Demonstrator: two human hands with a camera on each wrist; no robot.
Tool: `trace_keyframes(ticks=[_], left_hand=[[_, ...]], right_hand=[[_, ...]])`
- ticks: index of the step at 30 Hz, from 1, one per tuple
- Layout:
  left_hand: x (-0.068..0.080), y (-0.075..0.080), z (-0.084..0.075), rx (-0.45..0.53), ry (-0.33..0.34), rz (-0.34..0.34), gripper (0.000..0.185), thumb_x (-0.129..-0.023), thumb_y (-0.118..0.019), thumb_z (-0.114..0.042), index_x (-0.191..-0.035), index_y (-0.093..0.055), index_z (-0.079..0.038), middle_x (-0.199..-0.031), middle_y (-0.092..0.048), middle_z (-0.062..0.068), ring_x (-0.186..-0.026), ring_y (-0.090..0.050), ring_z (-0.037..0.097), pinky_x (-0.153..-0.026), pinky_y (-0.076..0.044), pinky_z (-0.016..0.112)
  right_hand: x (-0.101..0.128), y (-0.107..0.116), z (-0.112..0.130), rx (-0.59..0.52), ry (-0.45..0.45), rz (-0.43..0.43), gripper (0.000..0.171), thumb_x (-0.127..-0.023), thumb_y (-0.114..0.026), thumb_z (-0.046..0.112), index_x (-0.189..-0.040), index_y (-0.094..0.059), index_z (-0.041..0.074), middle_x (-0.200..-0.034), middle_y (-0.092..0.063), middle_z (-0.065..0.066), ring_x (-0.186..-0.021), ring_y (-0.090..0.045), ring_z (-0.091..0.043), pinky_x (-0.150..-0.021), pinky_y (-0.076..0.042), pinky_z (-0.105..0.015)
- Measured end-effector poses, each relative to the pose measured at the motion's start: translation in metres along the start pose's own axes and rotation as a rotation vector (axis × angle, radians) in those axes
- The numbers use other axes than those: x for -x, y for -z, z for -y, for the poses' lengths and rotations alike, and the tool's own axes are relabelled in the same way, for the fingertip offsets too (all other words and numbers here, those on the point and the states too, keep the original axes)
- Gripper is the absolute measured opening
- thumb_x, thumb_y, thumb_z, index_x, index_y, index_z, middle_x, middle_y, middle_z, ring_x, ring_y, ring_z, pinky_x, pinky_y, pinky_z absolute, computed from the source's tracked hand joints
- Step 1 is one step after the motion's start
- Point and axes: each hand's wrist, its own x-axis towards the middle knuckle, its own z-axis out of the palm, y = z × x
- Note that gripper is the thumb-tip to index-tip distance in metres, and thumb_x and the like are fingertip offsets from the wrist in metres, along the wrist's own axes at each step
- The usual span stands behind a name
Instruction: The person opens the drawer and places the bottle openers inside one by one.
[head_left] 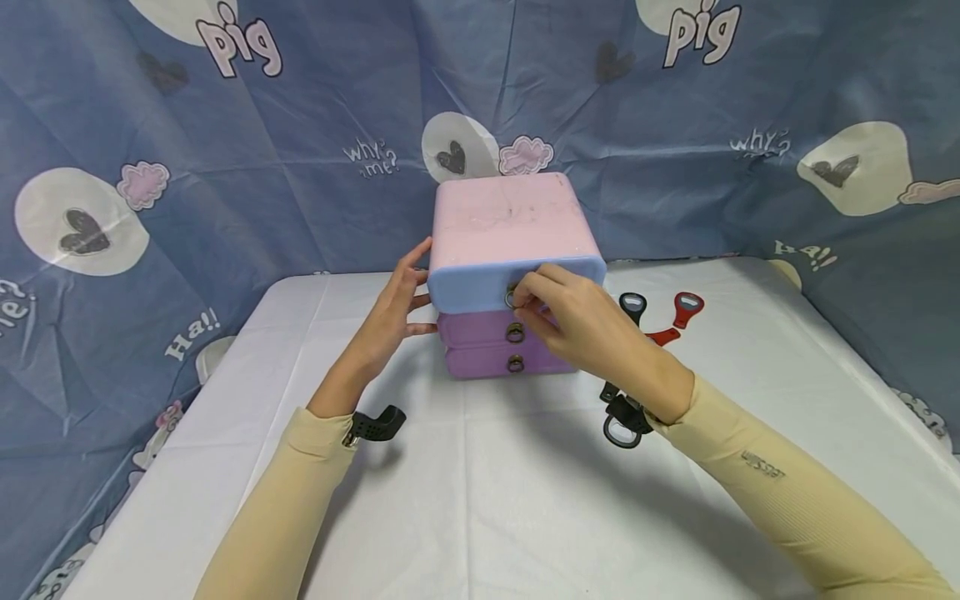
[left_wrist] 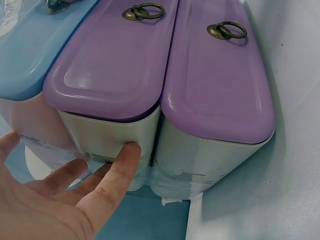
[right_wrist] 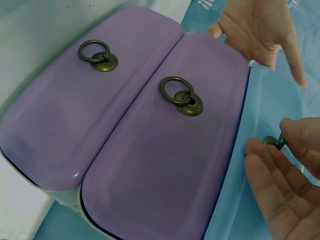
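Observation:
A small three-drawer chest [head_left: 510,217] with a pink top stands at the middle of the white table [head_left: 525,500]. Its top drawer [head_left: 472,292] is blue and the two lower drawers [left_wrist: 115,60] [left_wrist: 220,85] are purple, each with a brass ring pull. My right hand [head_left: 521,300] pinches the ring pull [right_wrist: 274,142] of the blue drawer between thumb and fingers. My left hand [head_left: 408,292] lies with straight fingers [left_wrist: 131,150] against the chest's left side wall, at the height of the upper two drawers. The middle ring [right_wrist: 181,96] and the lowest ring [right_wrist: 97,55] hang free.
A black bottle opener [head_left: 632,305] and a red one [head_left: 682,312] lie right of the chest. Another black opener [head_left: 621,421] lies under my right wrist. A blue cartoon-print cloth [head_left: 225,167] walls the table at the back and on both sides.

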Motion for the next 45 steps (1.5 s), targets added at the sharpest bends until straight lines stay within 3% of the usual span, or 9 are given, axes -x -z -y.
trace_keyframes(ticks=[3,6,10,18,26,33,45], left_hand=[[0.001,0.0,0.001,-0.02,-0.014,0.007,0.085,-0.097,-0.045,-0.085,-0.17,-0.018,-0.049,-0.167,-0.033,0.019,-0.151,-0.044,0.047,-0.106,-0.05,0.075],[0.001,0.001,0.002,-0.054,-0.019,0.0,0.068,-0.109,-0.046,-0.063,-0.169,-0.018,-0.05,-0.165,-0.034,0.019,-0.15,-0.046,0.045,-0.105,-0.053,0.072],[0.0,0.001,0.003,-0.087,-0.02,-0.012,0.061,-0.115,-0.046,-0.047,-0.168,-0.019,-0.052,-0.165,-0.034,0.019,-0.149,-0.046,0.041,-0.104,-0.055,0.07],[0.001,0.0,0.004,-0.09,-0.024,-0.012,0.061,-0.114,-0.047,-0.051,-0.168,-0.019,-0.053,-0.163,-0.036,0.017,-0.148,-0.047,0.039,-0.104,-0.056,0.068],[0.0,-0.001,0.005,-0.094,-0.019,-0.013,0.063,-0.112,-0.048,-0.054,-0.168,-0.019,-0.053,-0.166,-0.033,0.019,-0.148,-0.047,0.041,-0.103,-0.056,0.069],[0.0,0.0,0.004,-0.094,-0.031,-0.01,0.065,-0.111,-0.048,-0.057,-0.169,-0.018,-0.051,-0.165,-0.034,0.018,-0.149,-0.046,0.041,-0.104,-0.055,0.069],[0.0,0.0,0.003,-0.09,-0.034,-0.01,0.062,-0.112,-0.048,-0.054,-0.168,-0.019,-0.053,-0.164,-0.035,0.018,-0.149,-0.047,0.04,-0.103,-0.056,0.069]], right_hand=[[-0.001,-0.002,-0.002,0.009,-0.005,-0.009,0.01,-0.097,-0.077,0.002,-0.1,-0.072,0.01,-0.099,-0.069,-0.003,-0.091,-0.07,-0.017,-0.082,-0.061,-0.031],[-0.002,-0.003,-0.003,0.014,-0.007,-0.015,0.01,-0.097,-0.077,0.002,-0.1,-0.072,0.01,-0.099,-0.069,-0.004,-0.091,-0.069,-0.017,-0.082,-0.06,-0.03],[-0.001,-0.004,-0.003,0.023,-0.012,-0.015,0.01,-0.096,-0.079,0.004,-0.101,-0.073,0.01,-0.1,-0.069,-0.004,-0.091,-0.069,-0.017,-0.083,-0.06,-0.03],[0.005,-0.006,-0.001,0.05,-0.03,-0.026,0.013,-0.095,-0.082,0.008,-0.1,-0.07,0.012,-0.102,-0.067,-0.002,-0.092,-0.07,-0.016,-0.08,-0.06,-0.032],[0.012,-0.011,-0.002,0.068,-0.069,-0.019,0.011,-0.097,-0.081,0.012,-0.097,-0.071,0.016,-0.101,-0.062,-0.001,-0.084,-0.065,-0.014,-0.07,-0.055,-0.033],[0.02,-0.017,-0.002,0.11,-0.061,0.054,0.009,-0.096,-0.083,0.015,-0.1,-0.074,0.016,-0.088,-0.064,0.002,-0.075,-0.06,-0.013,-0.061,-0.05,-0.029],[0.031,-0.035,-0.005,0.173,-0.083,0.149,0.015,-0.095,-0.084,0.021,-0.11,-0.083,0.017,-0.085,-0.065,0.003,-0.071,-0.06,-0.01,-0.056,-0.051,-0.029]])
